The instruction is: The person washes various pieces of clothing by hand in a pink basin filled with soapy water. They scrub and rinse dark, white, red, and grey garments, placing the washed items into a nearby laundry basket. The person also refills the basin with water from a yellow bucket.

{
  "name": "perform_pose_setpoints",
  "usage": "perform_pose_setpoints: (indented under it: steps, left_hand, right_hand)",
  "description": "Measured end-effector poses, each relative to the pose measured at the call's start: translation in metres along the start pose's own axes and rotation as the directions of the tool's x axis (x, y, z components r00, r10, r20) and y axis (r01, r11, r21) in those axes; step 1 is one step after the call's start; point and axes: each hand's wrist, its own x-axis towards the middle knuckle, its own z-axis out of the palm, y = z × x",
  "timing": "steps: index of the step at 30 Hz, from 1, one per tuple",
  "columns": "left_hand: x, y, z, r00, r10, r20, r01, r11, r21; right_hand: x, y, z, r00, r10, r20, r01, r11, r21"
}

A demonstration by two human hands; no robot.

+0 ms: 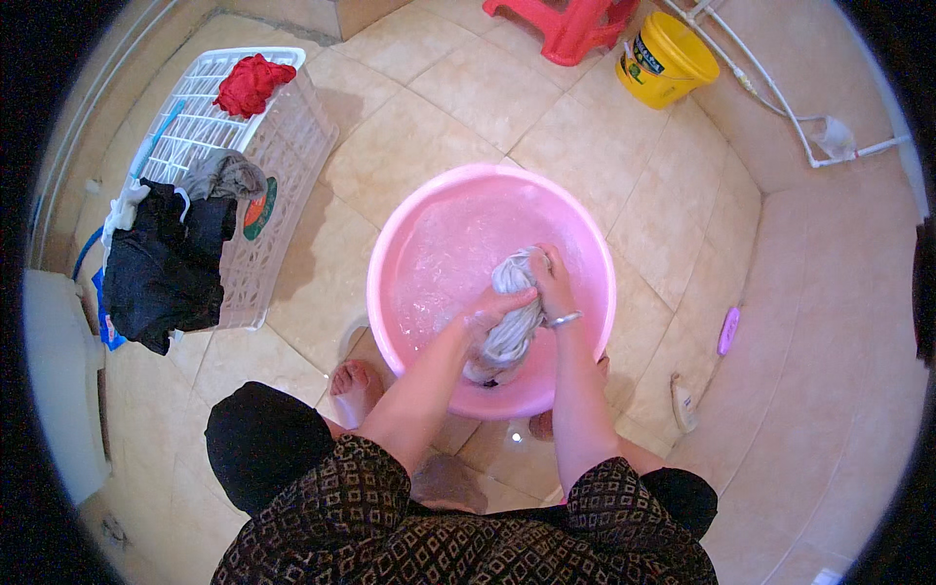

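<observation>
A round pink plastic basin (491, 170) holds water with some suds. Over its right half, a bunched light grey wet cloth (515, 338) is gripped between both hands. My left hand (496, 311) clasps the cloth from the left side, its thumb lying across the front. My right hand (550, 274) is closed around the upper right part of the cloth, and a silver bangle (564, 319) circles that wrist. The cloth's lower end hangs near the basin's near wall, with a small dark patch beneath it. Part of the cloth is hidden by my fingers.
At left stands a white plastic laundry basket (292, 219), with a red cloth (252, 85), a grey cloth (225, 175) and black clothing (164, 270) on top. A yellow bucket (662, 62) and a red plastic stool (567, 33) stand beyond. A purple brush (728, 330) lies by the right wall.
</observation>
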Motion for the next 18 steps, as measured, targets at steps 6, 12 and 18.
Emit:
perform_pose_setpoints:
  steps: [6,12,18]
  left_hand:
    - [-0.014,0.025,0.036,0.990,-0.129,0.046,0.136,0.968,-0.209]
    - [-0.023,0.027,0.058,0.990,0.048,-0.135,-0.029,0.989,0.143]
    - [0.003,0.007,0.013,0.995,0.079,-0.062,-0.055,0.944,0.326]
  right_hand:
    - [-0.014,-0.015,-0.010,0.957,-0.173,0.231,-0.093,0.574,0.814]
    - [-0.007,-0.039,-0.015,0.972,0.029,0.233,-0.157,0.818,0.554]
    - [-0.019,-0.071,-0.006,0.893,-0.440,-0.096,0.408,0.881,-0.240]
